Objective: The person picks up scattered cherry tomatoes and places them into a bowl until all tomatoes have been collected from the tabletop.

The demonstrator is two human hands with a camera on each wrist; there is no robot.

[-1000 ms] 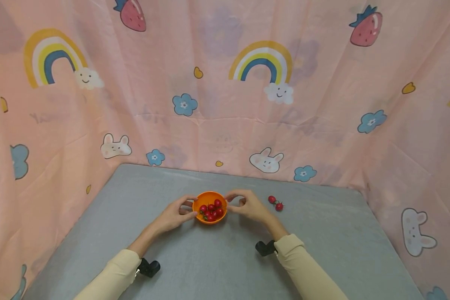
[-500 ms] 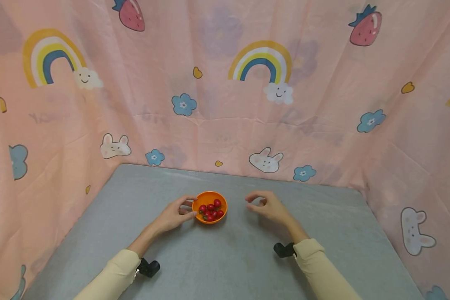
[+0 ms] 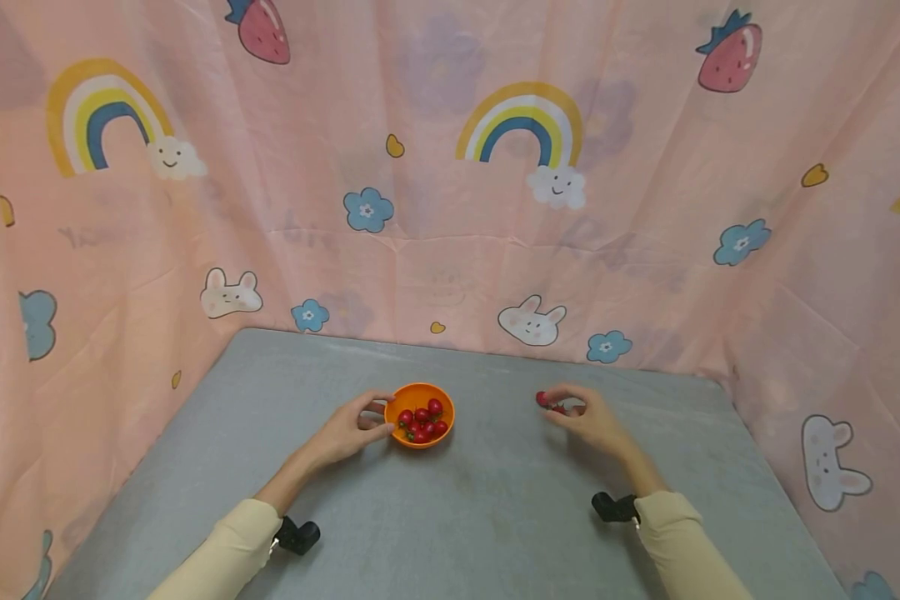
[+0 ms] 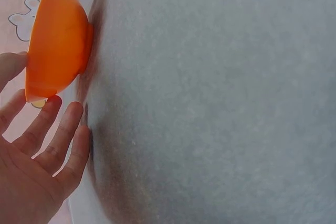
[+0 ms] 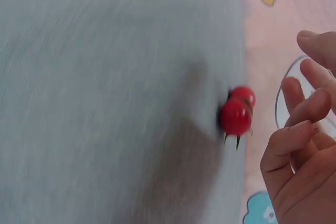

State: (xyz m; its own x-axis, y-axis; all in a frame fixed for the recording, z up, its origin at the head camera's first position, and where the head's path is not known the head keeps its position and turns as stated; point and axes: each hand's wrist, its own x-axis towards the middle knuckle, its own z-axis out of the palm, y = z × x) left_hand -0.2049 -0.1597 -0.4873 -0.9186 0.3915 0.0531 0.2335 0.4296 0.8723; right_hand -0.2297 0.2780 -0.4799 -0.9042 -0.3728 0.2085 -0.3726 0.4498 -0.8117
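Note:
An orange bowl (image 3: 419,392) stands on the grey table with several cherry tomatoes (image 3: 424,423) inside. My left hand (image 3: 351,427) holds the bowl's left side, thumb and fingertips at the rim. The left wrist view shows the bowl (image 4: 60,40) from the side, with that hand (image 4: 42,156) against it. To the right, my right hand (image 3: 588,417) hovers over two loose cherry tomatoes (image 3: 542,399), partly covering them. From the right wrist, the two tomatoes (image 5: 236,116) lie on the table apart from the loosely bent fingers (image 5: 283,142); nothing is held there.
The grey table (image 3: 450,525) reaches back to a pink curtain (image 3: 435,275) printed with rainbows, rabbits and flowers. More curtain hangs along the left and right sides. A black wrist camera (image 3: 297,535) sits at the left cuff, another black camera (image 3: 613,507) at the right.
My right hand has let go of the bowl's right rim and moved right, over the two loose tomatoes. The left hand and the bowl have stayed in place.

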